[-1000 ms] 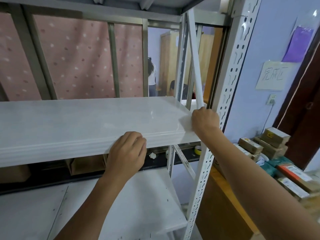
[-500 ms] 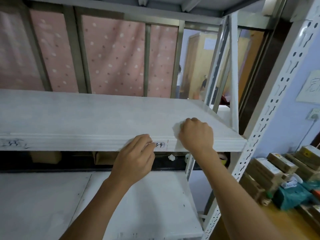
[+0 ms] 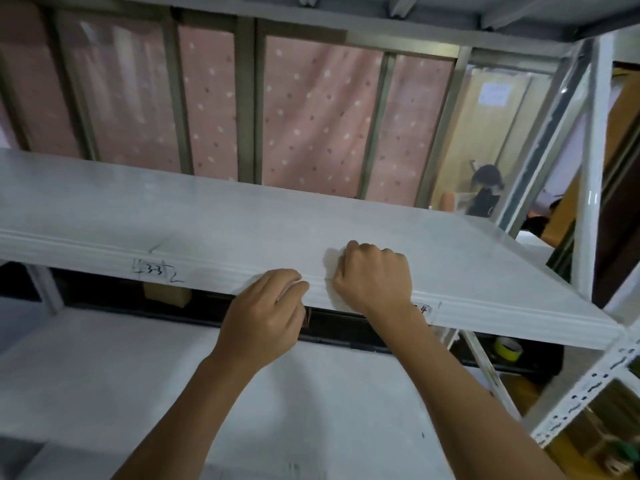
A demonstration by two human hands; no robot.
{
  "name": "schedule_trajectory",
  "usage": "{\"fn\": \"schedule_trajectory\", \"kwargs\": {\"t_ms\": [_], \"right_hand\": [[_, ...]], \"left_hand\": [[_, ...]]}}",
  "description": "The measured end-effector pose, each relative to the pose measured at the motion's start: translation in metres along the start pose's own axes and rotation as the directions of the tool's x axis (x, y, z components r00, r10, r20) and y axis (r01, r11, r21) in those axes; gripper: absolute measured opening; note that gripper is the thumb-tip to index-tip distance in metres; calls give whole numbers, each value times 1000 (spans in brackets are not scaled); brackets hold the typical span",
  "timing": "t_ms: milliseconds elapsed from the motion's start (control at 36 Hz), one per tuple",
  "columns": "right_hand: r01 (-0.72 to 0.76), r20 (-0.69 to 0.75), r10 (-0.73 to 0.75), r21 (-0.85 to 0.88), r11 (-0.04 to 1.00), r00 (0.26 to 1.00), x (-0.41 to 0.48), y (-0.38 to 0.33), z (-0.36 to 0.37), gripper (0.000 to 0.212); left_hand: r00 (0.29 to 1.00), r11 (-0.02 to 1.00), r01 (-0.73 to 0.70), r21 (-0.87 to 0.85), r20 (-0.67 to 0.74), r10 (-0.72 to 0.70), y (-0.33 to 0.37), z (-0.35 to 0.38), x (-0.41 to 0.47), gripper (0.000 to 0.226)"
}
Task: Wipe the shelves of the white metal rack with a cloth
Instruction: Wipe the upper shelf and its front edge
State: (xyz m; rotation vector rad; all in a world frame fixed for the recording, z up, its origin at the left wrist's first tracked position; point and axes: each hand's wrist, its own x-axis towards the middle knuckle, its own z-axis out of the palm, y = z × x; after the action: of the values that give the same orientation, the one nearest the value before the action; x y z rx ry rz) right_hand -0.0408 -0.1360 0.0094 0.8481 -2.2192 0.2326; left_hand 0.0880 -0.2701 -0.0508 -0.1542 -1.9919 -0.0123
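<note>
A: How does one wipe this rack (image 3: 588, 174) well at this step?

B: I think it is best to press the cloth flat on the upper shelf (image 3: 207, 216) and to go in long, overlapping lines from the front edge to the back. The far-left part looks not yet reached, so I would go there next. The lower shelf (image 3: 104, 375) also waits, I judge.

A: And the hands, what do they do?

B: The right hand (image 3: 375, 277) is closed into a fist on top of the upper shelf, near the front edge, and it holds the cloth (image 3: 331, 258) bunched under the fingers. Only a small pale corner of the cloth shows on the left of the knuckles. The left hand (image 3: 268, 313) is curled over the front lip of the same shelf, just beside the right hand. It seems to steady the shelf or the body. Whether it holds anything inside, I cannot tell.

A: How does the shelf look?

B: It is white and wide, a little dull, with faint streaks on the surface. The front lip has ridges, and there are handwritten marks (image 3: 156, 271) on it at the left. Nothing stands on it.
</note>
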Motion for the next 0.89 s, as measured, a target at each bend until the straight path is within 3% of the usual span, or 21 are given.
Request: {"fn": "schedule_trajectory", "kwargs": {"t_ms": [194, 333, 528, 583, 639, 722, 889], "right_hand": [[52, -51, -49, 74, 996, 997, 19, -87, 11, 25], [80, 7, -81, 41, 996, 997, 30, -146, 15, 28], [102, -10, -102, 120, 987, 995, 53, -218, 21, 24], [116, -32, -113, 141, 983, 993, 60, -240, 21, 16], [168, 41, -172, 96, 981, 984, 66, -260, 23, 6], [206, 130, -217, 88, 975, 968, 76, -289, 23, 5], [231, 134, -243, 100, 968, 961, 91, -351, 27, 6]], "left_hand": [[979, 972, 203, -122, 33, -201, -38, -26, -18, 24], [976, 962, 218, -165, 33, -216, -71, -50, -27, 28], [981, 979, 192, 61, -4, -192, -135, -80, -54, 24], [982, 974, 189, 126, -23, -188, -156, -90, -64, 24], [978, 962, 209, 174, -45, -204, -178, -100, -77, 25], [969, 952, 244, 183, -75, -234, -212, -114, -95, 25], [966, 952, 255, 171, -84, -244, -251, -143, -115, 21]]}}
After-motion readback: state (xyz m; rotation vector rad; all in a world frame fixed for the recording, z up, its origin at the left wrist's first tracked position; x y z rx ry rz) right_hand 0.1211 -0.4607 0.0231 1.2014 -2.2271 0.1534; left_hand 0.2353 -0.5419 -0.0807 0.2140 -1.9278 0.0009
